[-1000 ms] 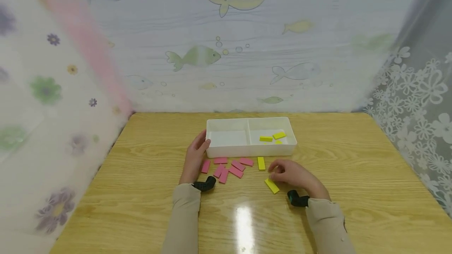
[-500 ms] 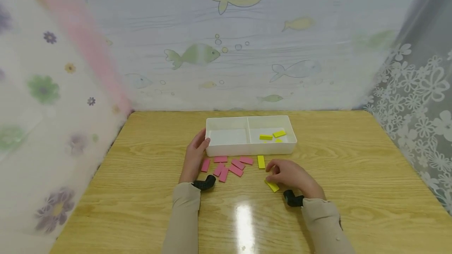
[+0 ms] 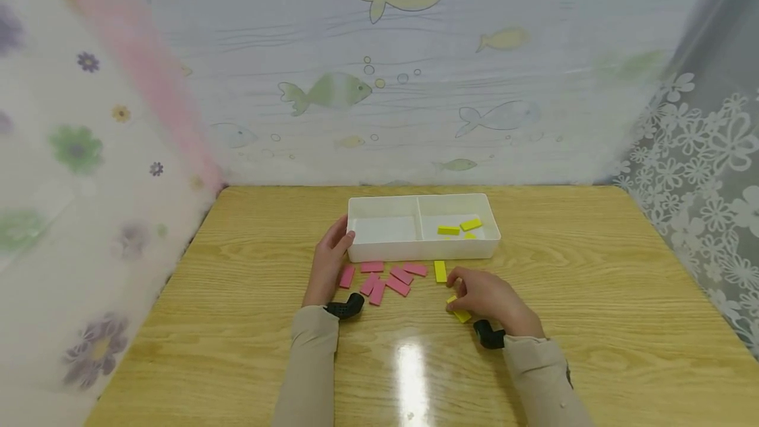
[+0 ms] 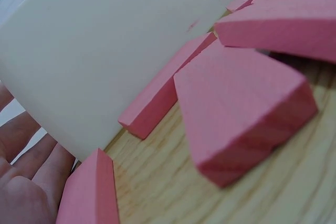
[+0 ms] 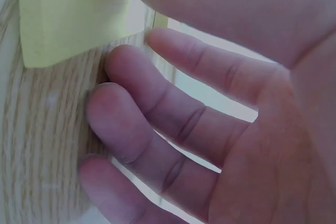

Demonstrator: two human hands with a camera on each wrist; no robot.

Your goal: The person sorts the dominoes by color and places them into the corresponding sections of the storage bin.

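The right hand pinches 1 plain, unmarked yellow block in curled fingers, its long axis slanting toward the near right, while the left hand rests straight-fingered against the white tray.

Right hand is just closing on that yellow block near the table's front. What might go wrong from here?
The right hand holds the yellow block only at one end, thumb over it, so it might tip or slip on lifting. A second yellow block and the pink blocks lie close by; the hand may nudge them. The left hand only touches the white tray at its end, so a bump may slide it.
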